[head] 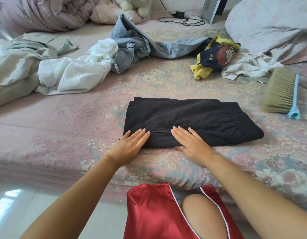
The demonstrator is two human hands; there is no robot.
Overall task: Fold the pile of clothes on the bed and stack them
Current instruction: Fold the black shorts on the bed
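Observation:
A black garment (192, 118) lies folded into a rectangle near the bed's front edge, its elastic waistband at the right. My left hand (130, 144) rests flat on its near left corner, fingers straight. My right hand (190, 144) presses flat on the near edge a little to the right. Farther back lie unfolded clothes: a white garment (77, 73), light blue jeans (132, 50), a navy and yellow printed top (216, 56), another white piece (247, 68) and a pale green garment (27, 49) at the left.
The bed (63, 121) has a pink floral sheet. A bed brush (282, 94) with a blue handle lies at the right. Bundled duvets, pillows, a plush toy (135, 4), a charger with cable (180, 16) and a standing panel sit at the back. Tiled floor is at lower left.

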